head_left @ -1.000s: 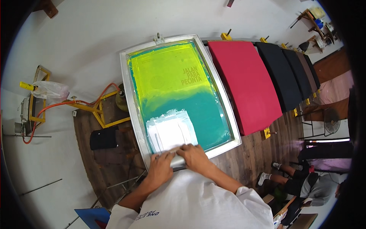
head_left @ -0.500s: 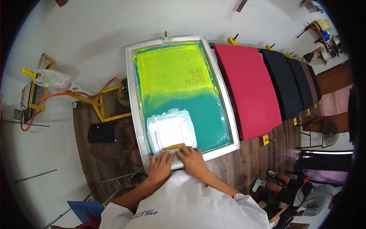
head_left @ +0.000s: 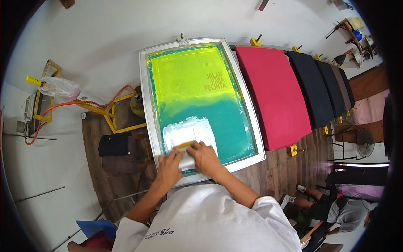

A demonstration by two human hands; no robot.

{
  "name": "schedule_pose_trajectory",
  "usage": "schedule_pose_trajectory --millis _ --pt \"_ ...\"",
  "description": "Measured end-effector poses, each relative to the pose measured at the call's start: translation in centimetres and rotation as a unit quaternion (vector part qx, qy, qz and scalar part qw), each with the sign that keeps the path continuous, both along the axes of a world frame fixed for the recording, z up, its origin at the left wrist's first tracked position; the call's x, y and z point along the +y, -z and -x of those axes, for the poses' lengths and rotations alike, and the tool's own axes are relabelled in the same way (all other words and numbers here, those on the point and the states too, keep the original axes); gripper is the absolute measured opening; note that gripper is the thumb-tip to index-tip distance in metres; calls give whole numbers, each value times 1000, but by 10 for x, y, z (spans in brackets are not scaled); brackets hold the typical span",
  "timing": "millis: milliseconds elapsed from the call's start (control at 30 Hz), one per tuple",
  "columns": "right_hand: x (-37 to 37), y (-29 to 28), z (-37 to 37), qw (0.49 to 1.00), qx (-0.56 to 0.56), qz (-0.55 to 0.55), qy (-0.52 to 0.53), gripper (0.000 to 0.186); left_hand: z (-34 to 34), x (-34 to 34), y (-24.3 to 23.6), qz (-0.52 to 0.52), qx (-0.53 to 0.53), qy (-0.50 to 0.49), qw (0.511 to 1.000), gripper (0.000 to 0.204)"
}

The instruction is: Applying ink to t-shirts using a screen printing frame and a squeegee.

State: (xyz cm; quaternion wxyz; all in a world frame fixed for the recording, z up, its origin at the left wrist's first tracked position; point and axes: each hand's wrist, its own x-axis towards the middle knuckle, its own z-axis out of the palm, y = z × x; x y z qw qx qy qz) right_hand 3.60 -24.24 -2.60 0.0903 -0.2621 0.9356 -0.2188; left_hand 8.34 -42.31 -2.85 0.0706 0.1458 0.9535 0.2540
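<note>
Both hands grip a squeegee [head_left: 187, 161] with a pale grey body and a yellowish edge. It rests over the near left part of a silk-screen frame [head_left: 146, 105] with a silvery metal border. My left hand [head_left: 169, 166] is closed on the squeegee's left end, my right hand [head_left: 204, 158] on its right end. Just beyond the squeegee lies a patch of white ink [head_left: 191, 129]. The mesh [head_left: 228, 130] is teal in its near half and yellow-green in its far half, with lettering and a faint round mark. The squeegee's lower edge is hidden.
To the right stand a red cloth-covered board [head_left: 277, 96] and several dark ones [head_left: 312, 90] in a row. A yellow metal stand [head_left: 110, 119] with an orange hose [head_left: 63, 103] is at left. Folded dark cloth [head_left: 114, 145] lies nearby. Another person [head_left: 348, 212] sits at lower right.
Both hands have pushed the squeegee away from me, from the frame's near edge onto the near part of the white ink patch. My body has leaned slightly forward.
</note>
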Motion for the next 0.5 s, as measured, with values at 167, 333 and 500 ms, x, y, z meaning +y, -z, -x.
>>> schedule_pose_trajectory --millis 167,333,500 --pt "16 -16 -34 996 -77 -37 -32 33 -26 5 -29 -29 -89 31 995 63" --pt "11 -42 17 997 -29 -76 -12 32 23 6 -23 -67 -43 -9 997 52" --pt "16 -17 62 997 35 -38 60 40 75 25 -9 -73 60 -30 995 52"
